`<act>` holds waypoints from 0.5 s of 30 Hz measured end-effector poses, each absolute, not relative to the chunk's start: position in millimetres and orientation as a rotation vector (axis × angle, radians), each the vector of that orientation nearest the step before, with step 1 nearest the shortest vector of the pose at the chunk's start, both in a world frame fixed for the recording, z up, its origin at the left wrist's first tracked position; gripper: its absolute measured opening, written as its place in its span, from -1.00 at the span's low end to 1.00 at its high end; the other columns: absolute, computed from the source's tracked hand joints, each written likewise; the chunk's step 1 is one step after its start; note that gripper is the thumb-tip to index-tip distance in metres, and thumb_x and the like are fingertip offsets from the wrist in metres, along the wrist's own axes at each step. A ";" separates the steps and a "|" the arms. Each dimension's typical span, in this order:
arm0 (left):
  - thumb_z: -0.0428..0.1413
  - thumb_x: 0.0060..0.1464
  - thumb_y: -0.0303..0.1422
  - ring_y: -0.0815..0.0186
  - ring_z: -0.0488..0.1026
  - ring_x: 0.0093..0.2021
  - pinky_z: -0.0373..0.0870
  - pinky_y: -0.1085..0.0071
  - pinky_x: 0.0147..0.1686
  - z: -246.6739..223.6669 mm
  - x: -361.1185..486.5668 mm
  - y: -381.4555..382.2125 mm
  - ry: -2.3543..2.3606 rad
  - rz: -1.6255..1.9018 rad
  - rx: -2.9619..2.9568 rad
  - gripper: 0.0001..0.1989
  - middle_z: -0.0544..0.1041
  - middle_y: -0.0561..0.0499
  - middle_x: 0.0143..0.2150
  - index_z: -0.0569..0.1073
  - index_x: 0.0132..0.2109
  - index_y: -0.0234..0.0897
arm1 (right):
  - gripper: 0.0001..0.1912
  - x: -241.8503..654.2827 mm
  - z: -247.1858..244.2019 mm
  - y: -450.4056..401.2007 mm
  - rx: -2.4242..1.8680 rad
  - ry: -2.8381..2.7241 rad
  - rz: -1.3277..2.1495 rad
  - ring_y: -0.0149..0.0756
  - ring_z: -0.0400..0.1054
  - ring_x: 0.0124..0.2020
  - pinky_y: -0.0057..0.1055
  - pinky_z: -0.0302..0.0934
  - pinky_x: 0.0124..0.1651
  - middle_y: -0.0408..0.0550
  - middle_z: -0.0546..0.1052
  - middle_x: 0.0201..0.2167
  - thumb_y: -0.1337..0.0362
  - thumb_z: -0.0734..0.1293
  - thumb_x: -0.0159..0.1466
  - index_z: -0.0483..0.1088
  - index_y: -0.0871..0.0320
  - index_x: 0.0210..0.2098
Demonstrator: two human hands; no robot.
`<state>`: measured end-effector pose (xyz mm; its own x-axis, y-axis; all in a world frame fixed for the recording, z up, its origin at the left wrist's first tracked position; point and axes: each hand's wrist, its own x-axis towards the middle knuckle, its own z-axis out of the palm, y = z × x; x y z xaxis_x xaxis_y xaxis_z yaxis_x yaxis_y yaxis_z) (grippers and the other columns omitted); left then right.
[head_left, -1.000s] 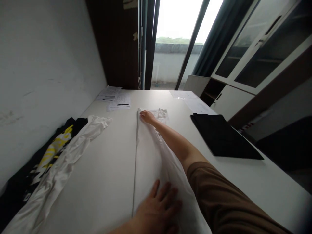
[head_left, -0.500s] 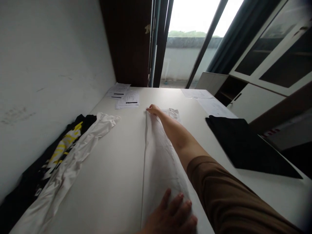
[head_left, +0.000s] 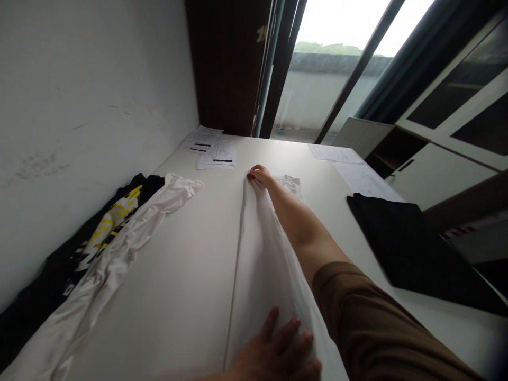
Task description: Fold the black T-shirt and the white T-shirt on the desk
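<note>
White, thin-looking cloth makes up the long garment point(head_left: 264, 254) on the worktop point(head_left: 182, 275), lying left of the folded black cloth point(head_left: 420, 248) and well apart from it. At the garment's far left corner the right hand point(head_left: 260, 174) appears closed in a narrow pinch, while the left hand point(head_left: 280, 354), fingers spread wide, rests palm down on its near part. For handling like this, a light pinch and a flat, steady palm would likely serve best (thin fabric seems quick to pucker), with the long edge drawn straight between the two hands rather than tugged sideways. As for containers, a white cabinet point(head_left: 468, 108) stands beyond the black cloth: behind its glass doors point(head_left: 440, 100) the contents are too dark to make out, its open compartment point(head_left: 405, 140) is deep in shadow, and its lower door point(head_left: 444, 177) is closed, hiding whatever lies inside.
</note>
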<state>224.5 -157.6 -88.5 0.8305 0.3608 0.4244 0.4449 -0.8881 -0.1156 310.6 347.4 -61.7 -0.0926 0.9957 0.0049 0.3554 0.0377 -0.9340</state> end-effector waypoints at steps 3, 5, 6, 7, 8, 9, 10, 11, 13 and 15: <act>-0.03 0.42 -0.11 -0.01 0.21 0.39 0.06 -0.17 0.36 -85.0 222.5 -158.9 -0.627 -0.562 -2.869 -0.53 0.22 -0.06 0.45 0.26 0.38 -0.02 | -0.79 319.3 -61.9 339.7 -1.415 -1.781 0.939 -0.34 0.45 -0.30 -0.37 0.40 -0.12 -0.05 0.59 -0.26 0.34 0.35 0.29 0.46 0.16 -0.07; -0.02 0.41 -0.09 0.01 0.17 0.41 0.05 -0.11 0.38 -72.2 216.0 -155.2 -0.632 -0.525 -2.949 -0.51 0.19 -0.07 0.47 0.26 0.38 -0.05 | -0.79 326.7 -61.0 329.4 -1.399 -1.934 0.831 -0.26 0.47 -0.19 -0.27 0.37 0.02 -0.03 0.61 -0.17 0.36 0.35 0.28 0.50 0.15 -0.08; -0.03 0.40 -0.06 0.01 0.13 0.44 0.03 -0.09 0.40 -63.6 211.0 -151.4 -0.667 -0.508 -2.995 -0.48 0.17 -0.08 0.48 0.25 0.39 -0.09 | -0.78 330.6 -60.7 321.9 -1.377 -2.020 0.759 -0.20 0.47 -0.11 -0.22 0.33 0.09 -0.02 0.61 -0.12 0.36 0.34 0.28 0.52 0.14 -0.08; -0.04 0.39 -0.02 0.01 0.08 0.46 0.00 -0.09 0.41 -54.5 205.2 -146.6 -0.739 -0.488 -3.040 -0.43 0.13 -0.11 0.49 0.22 0.41 -0.12 | -0.75 334.5 -60.5 312.7 -1.342 -2.115 0.669 -0.15 0.46 -0.04 -0.19 0.29 0.16 -0.02 0.60 -0.05 0.36 0.33 0.29 0.53 0.13 -0.06; -0.05 0.38 0.01 0.00 0.02 0.48 -0.04 -0.09 0.43 -46.1 198.7 -140.8 -0.850 -0.467 -3.076 -0.39 0.08 -0.13 0.51 0.18 0.43 -0.15 | -0.73 338.3 -60.7 301.8 -1.291 -2.222 0.565 -0.12 0.44 0.04 -0.16 0.25 0.21 -0.01 0.58 0.02 0.34 0.31 0.31 0.53 0.11 -0.02; -0.05 0.37 0.02 0.00 -0.04 0.50 -0.09 -0.10 0.44 -39.1 191.9 -134.5 -0.987 -0.444 -3.099 -0.35 0.04 -0.13 0.52 0.15 0.45 -0.17 | -0.69 341.9 -61.0 289.4 -1.228 -2.325 0.463 -0.10 0.42 0.10 -0.15 0.22 0.25 0.00 0.55 0.09 0.32 0.29 0.34 0.52 0.10 0.04; -0.04 0.37 0.01 0.00 -0.09 0.52 -0.13 -0.10 0.45 -34.3 185.3 -128.3 -1.132 -0.418 -3.105 -0.34 0.00 -0.13 0.53 0.13 0.46 -0.17 | -0.67 345.4 -61.5 275.6 -1.165 -2.401 0.386 -0.10 0.39 0.15 -0.16 0.19 0.27 0.01 0.51 0.16 0.29 0.26 0.37 0.50 0.09 0.08; -0.02 0.36 -0.01 0.00 -0.12 0.52 -0.16 -0.10 0.46 -32.0 179.1 -122.6 -1.257 -0.390 -3.102 -0.33 -0.02 -0.13 0.54 0.11 0.47 -0.17 | -0.65 348.8 -62.2 260.8 -1.108 -2.450 0.348 -0.11 0.37 0.19 -0.17 0.18 0.29 0.02 0.48 0.20 0.25 0.25 0.39 0.49 0.10 0.12; 0.02 0.34 -0.03 -0.01 -0.16 0.53 -0.19 -0.10 0.47 -33.9 169.1 -114.5 -1.400 -0.326 -3.107 -0.30 -0.07 -0.13 0.55 0.08 0.49 -0.16 | -0.62 355.2 -64.2 230.3 -1.007 -2.502 0.323 -0.14 0.34 0.24 -0.20 0.16 0.32 0.02 0.44 0.24 0.17 0.23 0.43 0.47 0.10 0.16; 0.03 0.32 0.02 -0.03 -0.21 0.54 -0.23 -0.13 0.47 -40.3 163.1 -112.0 -1.418 -0.268 -3.140 -0.23 -0.15 -0.15 0.56 0.01 0.51 -0.16 | -0.56 360.9 -67.4 201.8 -0.908 -2.544 0.327 -0.16 0.30 0.28 -0.21 0.14 0.35 0.02 0.40 0.29 0.10 0.20 0.46 0.41 0.10 0.24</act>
